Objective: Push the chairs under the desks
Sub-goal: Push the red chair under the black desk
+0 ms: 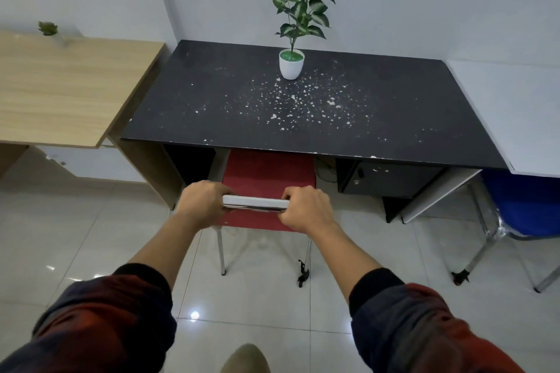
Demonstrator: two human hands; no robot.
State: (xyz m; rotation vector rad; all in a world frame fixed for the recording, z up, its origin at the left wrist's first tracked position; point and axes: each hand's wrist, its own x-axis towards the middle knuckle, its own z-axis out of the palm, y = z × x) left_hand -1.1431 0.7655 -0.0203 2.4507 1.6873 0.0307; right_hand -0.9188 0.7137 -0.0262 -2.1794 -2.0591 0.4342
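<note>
Red-and-navy sleeves are pushed up at the bottom of my view, and both arms reach straight out to the chair. My left hand [202, 200] and right hand [306, 206] are each wrapped around an end of the white backrest rail [256, 203], fingers curled over the top, so it's a firm two-handed hold on the chair back and nothing else.

So the red chair [268, 174] is about halfway home. The front of the seat is already tucked under the edge of the black desk [303, 106], in the gap between the left side panel and the drawer unit [388, 180], but the back legs and the rear strip of seat are out on the tile floor [91, 236].

Step-wise I'd call this mid-push on this one. Next move, as I figure it, is just a straight shove forward, keeping it centred so it misses the drawer unit.

Chair faces the wall, seat pointing away from me, and the rail runs left-right, parallel to the desk's front edge.

Further back there's a potted plant [292, 60] on the desk. A blue chair [524, 206] off to the right looks only partly under its white desk [515, 106], so that's probably up later.
</note>
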